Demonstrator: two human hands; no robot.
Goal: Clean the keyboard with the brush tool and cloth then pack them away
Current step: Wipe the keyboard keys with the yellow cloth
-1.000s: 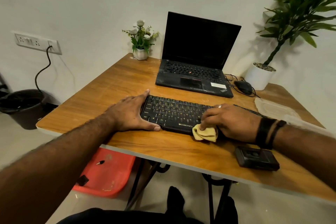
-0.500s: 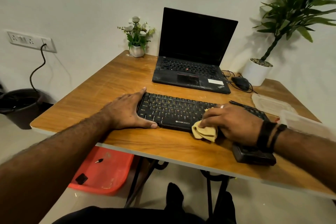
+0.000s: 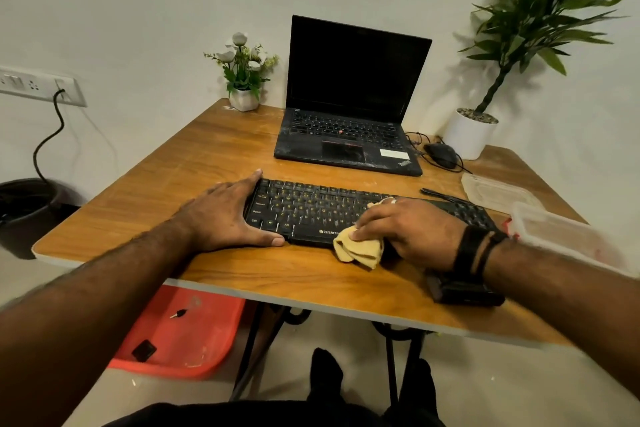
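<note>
Yellow cloth (image 3: 360,248) barely moved this last second, right hand (image 3: 412,230) still pinching it against the keyboard (image 3: 311,210) front edge near the bench (image 3: 173,184) front, left hand (image 3: 221,215) spread bracing it, so wiping's probably ongoing.

Since the earliest frame, the right hand (image 3: 412,229) has shifted the yellow cloth (image 3: 360,248) slightly rightward along the near edge of the keyboard (image 3: 311,211), so that the cloth now covers the end of the printed brand name. The right forearm now overlaps the far part of the small black device (image 3: 464,291) near the table edge (image 3: 311,302), which was fully exposed one second ago.
</note>
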